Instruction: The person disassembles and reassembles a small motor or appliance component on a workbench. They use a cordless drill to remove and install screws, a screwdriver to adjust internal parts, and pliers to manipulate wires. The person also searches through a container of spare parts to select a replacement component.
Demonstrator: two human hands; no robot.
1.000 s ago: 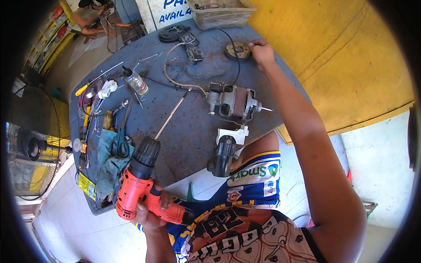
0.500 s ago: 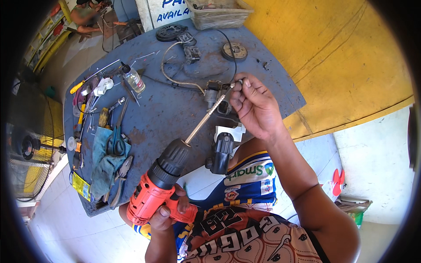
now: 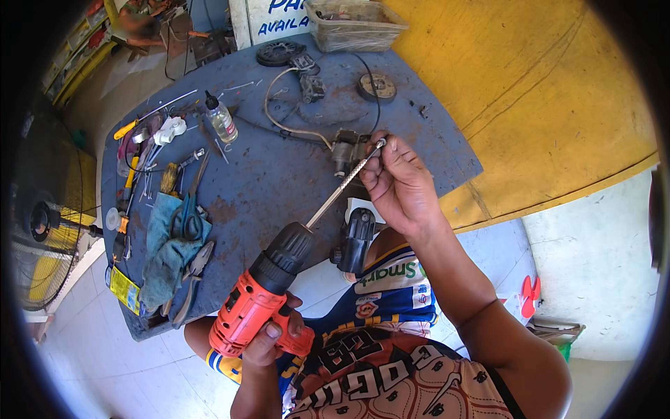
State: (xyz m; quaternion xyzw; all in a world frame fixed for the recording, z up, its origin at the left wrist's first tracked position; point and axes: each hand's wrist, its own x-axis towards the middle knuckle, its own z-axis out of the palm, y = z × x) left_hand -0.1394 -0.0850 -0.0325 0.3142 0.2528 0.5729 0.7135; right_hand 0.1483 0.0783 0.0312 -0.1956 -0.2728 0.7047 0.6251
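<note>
My left hand (image 3: 269, 339) is wrapped round the handle of a red cordless drill (image 3: 244, 311) with a black chuck (image 3: 286, 251). From the chuck a long brass-coloured bit (image 3: 338, 192) points up and away over the table. At its far end, my right hand (image 3: 401, 181) pinches a small shiny metal piece (image 3: 380, 142) against the tip; its exact kind is too small to tell. Just behind those fingers lies a grey metal part (image 3: 343, 150) with a cable attached. A black block like a battery pack (image 3: 354, 241) sits near the table's front edge, below the bit.
On the worn blue table (image 3: 237, 188) lie scissors (image 3: 187, 220), a teal cloth (image 3: 164, 241), a clear bottle (image 3: 220, 119), screwdrivers and other tools at left. A round disc (image 3: 377, 87) and a plastic bin (image 3: 356, 29) are at the back. A fan (image 3: 52, 223) stands left; another person (image 3: 139, 24) sits far left.
The drill has shifted slightly right, and its bit tip now meets the small metal piece in my right fingers. My right hand has come slightly lower in view.
</note>
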